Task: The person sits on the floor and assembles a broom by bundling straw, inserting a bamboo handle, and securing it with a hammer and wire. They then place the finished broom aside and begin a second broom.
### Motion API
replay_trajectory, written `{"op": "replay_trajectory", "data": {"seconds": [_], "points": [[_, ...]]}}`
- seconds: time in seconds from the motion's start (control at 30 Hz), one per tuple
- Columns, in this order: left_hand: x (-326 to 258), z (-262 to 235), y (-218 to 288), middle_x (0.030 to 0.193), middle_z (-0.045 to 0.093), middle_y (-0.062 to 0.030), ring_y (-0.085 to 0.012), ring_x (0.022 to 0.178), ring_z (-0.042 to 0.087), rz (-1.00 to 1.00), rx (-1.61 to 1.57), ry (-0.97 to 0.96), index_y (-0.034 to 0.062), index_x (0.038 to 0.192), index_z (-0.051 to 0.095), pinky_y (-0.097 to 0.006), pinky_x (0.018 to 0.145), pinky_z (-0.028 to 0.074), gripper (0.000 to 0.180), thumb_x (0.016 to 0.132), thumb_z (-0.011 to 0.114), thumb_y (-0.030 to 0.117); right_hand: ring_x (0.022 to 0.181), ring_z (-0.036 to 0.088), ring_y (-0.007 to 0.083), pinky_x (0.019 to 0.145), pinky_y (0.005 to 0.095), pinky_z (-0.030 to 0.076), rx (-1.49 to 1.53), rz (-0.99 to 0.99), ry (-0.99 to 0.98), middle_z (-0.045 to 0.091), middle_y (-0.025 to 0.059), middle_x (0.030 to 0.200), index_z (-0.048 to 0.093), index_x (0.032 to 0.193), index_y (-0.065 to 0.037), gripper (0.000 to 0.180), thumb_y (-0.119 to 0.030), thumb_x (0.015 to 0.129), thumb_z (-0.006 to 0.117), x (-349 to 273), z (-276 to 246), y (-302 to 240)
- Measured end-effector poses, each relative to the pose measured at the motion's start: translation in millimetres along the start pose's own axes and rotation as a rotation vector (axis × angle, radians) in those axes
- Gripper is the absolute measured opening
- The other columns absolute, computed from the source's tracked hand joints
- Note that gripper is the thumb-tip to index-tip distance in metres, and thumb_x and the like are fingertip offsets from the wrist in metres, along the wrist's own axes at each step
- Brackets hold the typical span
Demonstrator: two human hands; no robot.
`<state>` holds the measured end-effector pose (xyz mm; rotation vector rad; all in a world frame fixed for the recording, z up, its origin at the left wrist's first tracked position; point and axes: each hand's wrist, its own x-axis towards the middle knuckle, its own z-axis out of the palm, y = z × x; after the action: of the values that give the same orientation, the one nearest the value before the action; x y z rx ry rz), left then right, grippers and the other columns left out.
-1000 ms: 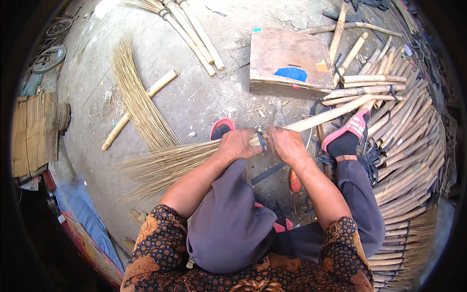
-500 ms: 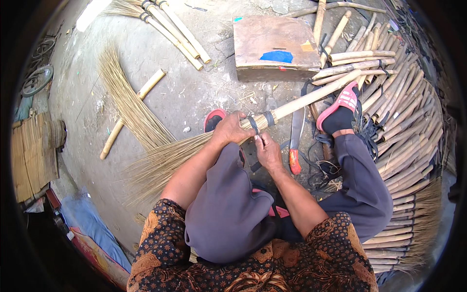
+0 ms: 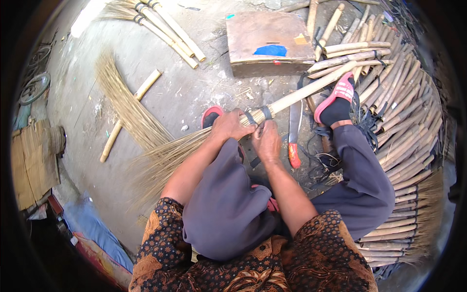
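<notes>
A broom with a pale bamboo handle [image 3: 311, 90] and long straw bristles [image 3: 168, 158] lies slanting across my raised knee. Two black bands [image 3: 266, 112] circle it where the straw meets the handle. My left hand [image 3: 229, 127] is closed around the straw just below the bands, thumb pressed along the lower band. Close beside it, my right hand [image 3: 266, 141] pinches a black strip at the underside of that band; the strip's end is mostly hidden by the fingers. The handle's far end reaches toward my pink-sandalled right foot [image 3: 338, 100].
A knife [image 3: 294, 155] with a red handle lies right of my right hand. Black strips [image 3: 318, 163] are tangled beside it. Ahead stands a wooden box [image 3: 270, 36]. Many bamboo brooms [image 3: 389, 136] are stacked at right. Loose straw [image 3: 129, 100] rests across a bamboo stick [image 3: 146, 85] at left.
My right hand has moved slightly up and left, closer to my left hand, its fingers now tucked against the lower band. The broom has stayed in my left hand's grip.
</notes>
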<state>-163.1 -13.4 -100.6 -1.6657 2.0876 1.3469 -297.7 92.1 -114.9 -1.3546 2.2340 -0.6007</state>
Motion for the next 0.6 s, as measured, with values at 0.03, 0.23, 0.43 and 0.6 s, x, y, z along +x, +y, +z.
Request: {"op": "replay_trajectory", "data": {"seconds": [0.03,0.23,0.43,0.6], "points": [[-1.3,-0.5,0.6,0.119,0.073,-0.0286,-0.0432,0.114,0.070,0.003,0.009,0.008,0.0013,0.134,0.066,-0.049,0.100,0.054,0.088,0.071,0.077,0.062,0.092,0.066,0.0469,0.077,0.0576,0.053,-0.030,-0.023,0.018,0.062,0.0223,0.099,0.056,0.100,-0.004,0.018,-0.016,0.092,0.068,2.4,-2.0,2.4],[-5.2,-7.7,-7.8,0.116,0.073,-0.0275,-0.0423,0.110,0.072,0.110,0.051,-0.023,0.0032,0.134,0.064,-0.049,0.094,0.056,0.086,0.071,0.082,0.058,0.098,0.065,0.0446,0.082,0.0538,0.052,-0.043,-0.361,-0.130,0.061,0.0203,0.101,0.059,0.106,-0.007,0.023,-0.018,0.091,0.072,15.3,-26.4,22.7],[-15.3,-22.4,-12.0,0.108,0.075,-0.0237,-0.0418,0.100,0.073,0.260,0.119,-0.022,0.0057,0.124,0.065,-0.050,0.085,0.057,0.076,0.070,0.087,0.054,0.145,0.044,0.0328,0.120,0.0640,0.021,-0.331,-0.704,-0.082,0.050,0.0133,0.150,0.045,0.154,-0.015,0.094,-0.020,0.071,0.089,55.5,-62.6,14.7],[-70.3,-78.7,20.5,0.114,0.073,-0.0237,-0.0403,0.111,0.070,0.087,0.339,-0.141,0.0091,0.139,0.060,-0.050,0.095,0.055,0.077,0.082,0.077,0.058,0.121,0.059,0.0339,0.113,0.0520,0.038,-0.297,-0.892,-0.407,0.065,0.0130,0.116,0.060,0.126,-0.011,0.067,-0.021,0.068,0.091,91.3,-73.6,-34.8]]}}
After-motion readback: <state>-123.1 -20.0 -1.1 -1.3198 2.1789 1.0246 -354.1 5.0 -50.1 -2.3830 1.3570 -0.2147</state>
